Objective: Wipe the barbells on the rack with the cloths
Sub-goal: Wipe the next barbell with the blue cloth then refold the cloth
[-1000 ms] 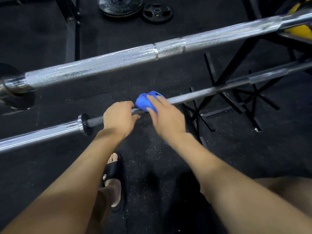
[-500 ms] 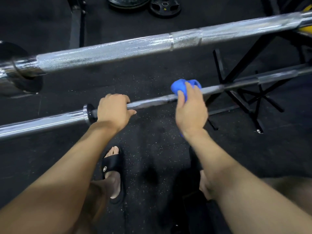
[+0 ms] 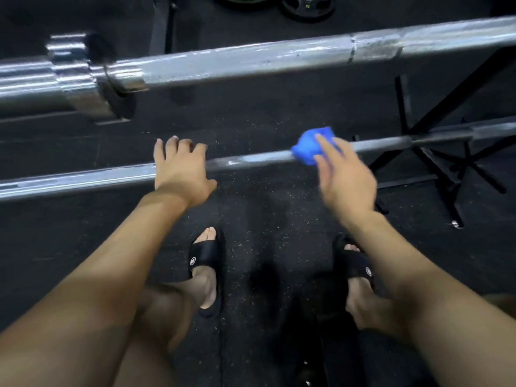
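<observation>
Standing in your black slide sandals [image 3: 208, 263] on the speckled black rubber floor [image 3: 265, 208], you have both arms stretched forward over the nearer, thin grey steel barbell [image 3: 251, 159]. Your left hand [image 3: 181, 169] lies across its shaft with fingers nearly straight and lifted past the far side, released rather than gripping. Your right hand [image 3: 344, 177] is clenched around the bunched blue cloth [image 3: 307, 148], pressing it onto the same bar, well to the right of your left hand; motion blur hides exactly how the fingers wrap.

Expect the cloth to be soft, light and easily bunched, so keep it folded around the shaft under your palm. The bar is likely heavy, stiff and free to roll on its supports, and its smooth sleeve to the left of your left hand looks slippery; steady it on the duller shaft between your hands instead.

Beyond your right hand, the black steel rack frame [image 3: 446, 107] with its crossed legs stands behind and under the bar, and it may block a long stroke rightward. Beyond both hands, higher and closer to the camera, the thick chrome barbell [image 3: 251, 61] spans the view, its collar and sleeve beyond your left hand. Farthest off, black weight plates [image 3: 307, 7] lie on the floor.
</observation>
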